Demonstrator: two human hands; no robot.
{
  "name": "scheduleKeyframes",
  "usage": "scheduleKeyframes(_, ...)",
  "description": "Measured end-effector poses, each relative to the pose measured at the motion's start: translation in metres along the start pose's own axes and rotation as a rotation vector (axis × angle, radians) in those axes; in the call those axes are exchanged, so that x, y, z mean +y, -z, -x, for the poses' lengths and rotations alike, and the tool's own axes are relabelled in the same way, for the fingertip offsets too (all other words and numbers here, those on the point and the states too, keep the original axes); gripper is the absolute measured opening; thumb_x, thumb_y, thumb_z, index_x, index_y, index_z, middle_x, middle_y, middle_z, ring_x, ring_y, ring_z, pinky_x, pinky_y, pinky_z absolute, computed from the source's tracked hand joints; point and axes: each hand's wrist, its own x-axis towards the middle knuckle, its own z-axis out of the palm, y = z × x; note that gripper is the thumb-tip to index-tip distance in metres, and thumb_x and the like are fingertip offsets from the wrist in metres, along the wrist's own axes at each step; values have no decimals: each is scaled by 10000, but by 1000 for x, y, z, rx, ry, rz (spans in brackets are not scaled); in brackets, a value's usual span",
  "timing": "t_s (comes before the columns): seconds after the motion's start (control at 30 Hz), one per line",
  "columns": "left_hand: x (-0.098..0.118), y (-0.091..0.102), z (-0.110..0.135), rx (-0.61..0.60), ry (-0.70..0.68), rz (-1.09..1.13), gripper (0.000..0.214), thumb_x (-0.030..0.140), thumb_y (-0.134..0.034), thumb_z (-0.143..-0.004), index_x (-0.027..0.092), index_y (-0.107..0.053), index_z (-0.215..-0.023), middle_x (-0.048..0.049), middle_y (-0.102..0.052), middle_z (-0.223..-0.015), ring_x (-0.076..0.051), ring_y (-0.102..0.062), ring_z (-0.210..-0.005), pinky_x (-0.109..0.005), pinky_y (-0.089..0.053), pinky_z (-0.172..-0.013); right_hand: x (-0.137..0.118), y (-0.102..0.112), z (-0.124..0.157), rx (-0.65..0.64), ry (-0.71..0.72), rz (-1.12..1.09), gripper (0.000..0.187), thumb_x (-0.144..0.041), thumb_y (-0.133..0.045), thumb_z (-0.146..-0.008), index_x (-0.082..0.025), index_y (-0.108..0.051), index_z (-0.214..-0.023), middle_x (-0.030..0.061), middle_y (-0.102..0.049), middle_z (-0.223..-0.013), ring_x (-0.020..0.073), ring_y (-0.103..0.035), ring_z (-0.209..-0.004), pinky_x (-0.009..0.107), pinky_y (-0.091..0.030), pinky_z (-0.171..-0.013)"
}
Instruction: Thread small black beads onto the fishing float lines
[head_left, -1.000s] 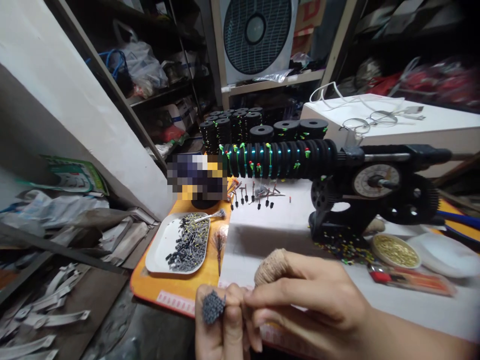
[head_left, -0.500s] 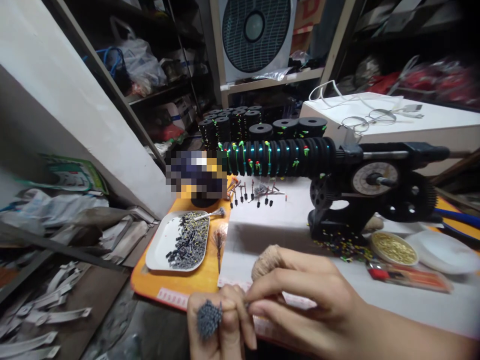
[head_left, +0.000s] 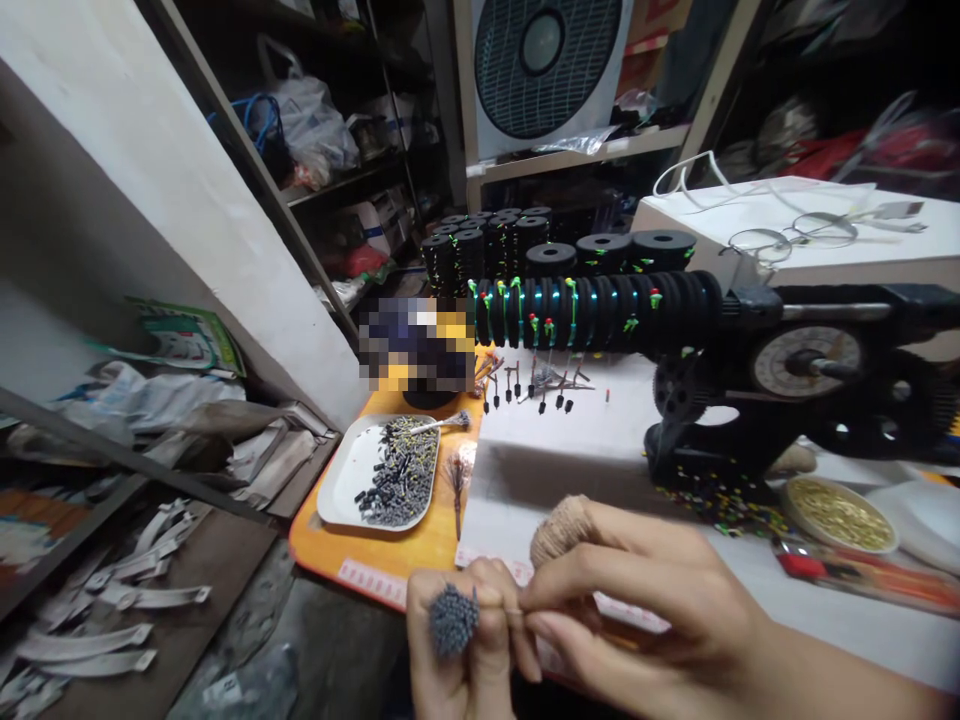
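My left hand (head_left: 489,645) is closed around a bundle of thin pieces with grey tips (head_left: 453,620); the tips face up toward me, and the rest is hidden in the fist. Close beside it, the thumb and a finger of my right hand (head_left: 660,615) pinch a thin strand (head_left: 513,611) that spans the small gap to my left fingers. Tan wrapping (head_left: 559,530) covers one right fingertip. Both hands are above the front edge of a table covered partly by a white sheet (head_left: 555,450).
Left on the orange tabletop (head_left: 322,545) sits a white tray (head_left: 337,490) of small grey and yellow pieces. A black winding machine (head_left: 697,400) carries a rod of black spools (head_left: 592,310). At right are a bowl of golden bits (head_left: 840,515) and a red-and-orange tool (head_left: 862,575).
The view has shifted, so the table and both hands appear farther right. My hands stay together, and the strand between them now shows more clearly.
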Motion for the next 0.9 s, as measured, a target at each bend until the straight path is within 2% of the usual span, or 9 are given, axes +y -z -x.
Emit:
scheduleKeyframes(0.13, 4, 10, -19, 6, -274, -104, 30, 277, -660, -944, 270, -640, -923, 99, -465, -521, -80, -375, -443, -218, -363, -504, -3, 1, -1, 6, 39, 160, 150, -23, -581, -873, -153, -654, -861, 52, -612, -800, 134, -578, -720, 204, -504, -605)
scheduleKeyframes(0.2, 9, 19, -29, 5, -274, -107, 67, 249, -646, -953, 253, -626, -889, 91, -475, -534, -84, -421, -464, -215, -401, -521, -2, 2, -3, 56, 65, 170, 156, -19, -563, -878, -155, -638, -874, 53, -612, -824, 135, -587, -751, 209, -507, -638)
scheduleKeyframes(0.3, 16, 30, -38, -8, -112, -137, 129, 234, -611, -973, 227, -599, -845, 35, -631, -794, -88, -549, -593, -218, -481, -601, -2, 4, -6, 38, 46, 128, 157, -23, -543, -884, -155, -628, -890, 41, -588, -819, 125, -570, -729, 207, -488, -612)
scheduleKeyframes(0.37, 18, 32, -38, -42, -11, -153, 83, 223, -598, -980, 233, -626, -903, -1, -674, -1005, -100, -616, -710, -208, -505, -628, -3, 6, -7, 14, -16, 108, 148, -34, -532, -884, -164, -602, -869, 23, -565, -795, 114, -539, -684, 207, -461, -575)
scheduleKeyframes(0.4, 19, 30, -37, -65, 37, -141, 80, 224, -596, -981, 242, -637, -914, -6, -684, -1022, -116, -640, -772, -205, -512, -638, -3, 7, -8, 12, -47, 101, 145, -39, -536, -880, -172, -582, -845, 10, -554, -777, 108, -524, -666, 206, -447, -564)
scheduleKeyframes(0.5, 17, 21, -30, -138, 179, -21, 143, 264, -616, -973, 251, -649, -835, 12, -694, -807, -150, -670, -821, -208, -525, -651, -3, 9, -9, -1, -123, 73, 143, -75, -590, -890, -185, -567, -800, -12, -557, -764, 94, -508, -657, 188, -421, -547)
scheduleKeyframes(0.6, 14, 12, -21, -160, 367, 129, 202, 328, -686, -927, 221, -668, -757, 37, -641, -635, -100, -619, -596, -197, -502, -586, 0, 10, -10, -2, -149, 55, 137, -128, -623, -920, -189, -664, -804, -10, -575, -746, 97, -511, -653, 191, -409, -539)
scheduleKeyframes(0.73, 12, 6, -10, -76, 650, 207, 250, 412, -824, -784, 208, -680, -767, 70, -563, -479, -29, -449, -384, -123, -295, -405, 6, 8, -8, 66, -132, 18, 170, -139, -641, -918, -190, -776, -828, -1, -582, -679, 112, -534, -633, 212, -419, -540)
scheduleKeyframes(0.9, 15, -1, -3, 26, 663, 159, 290, 438, -893, -684, 229, -724, -794, 90, -482, -448, -11, -426, -428, -103, -269, -467, 12, 4, -6, 110, -171, -88, 137, -210, -688, -926, -202, -820, -892, 24, -651, -699, 119, -587, -619, 214, -450, -526)
